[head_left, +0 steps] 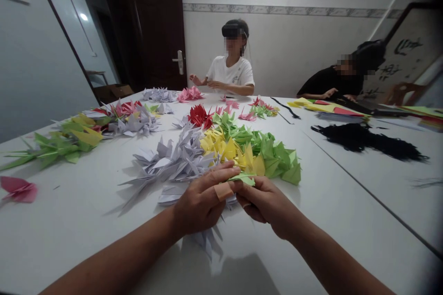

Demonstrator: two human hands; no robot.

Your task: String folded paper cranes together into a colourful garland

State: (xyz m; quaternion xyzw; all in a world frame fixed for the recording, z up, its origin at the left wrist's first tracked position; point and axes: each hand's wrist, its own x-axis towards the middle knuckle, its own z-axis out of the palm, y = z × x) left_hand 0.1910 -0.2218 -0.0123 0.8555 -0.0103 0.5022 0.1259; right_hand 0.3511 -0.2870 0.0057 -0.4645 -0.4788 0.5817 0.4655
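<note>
In the lower centre of the frame, the left hand [207, 193] and the right hand [268, 199] both grip a green paper [245, 178], above the counter [86, 221]. The step seems to be shaping it; the next move probably calls for gentle finger pressure.

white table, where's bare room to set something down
Right: bare table between the green pile and the black strands. Left: mostly bare table between the pink piece and the nearest white pile. Crowded: ahead, where the yellow pile touches the green and white ones.
</note>
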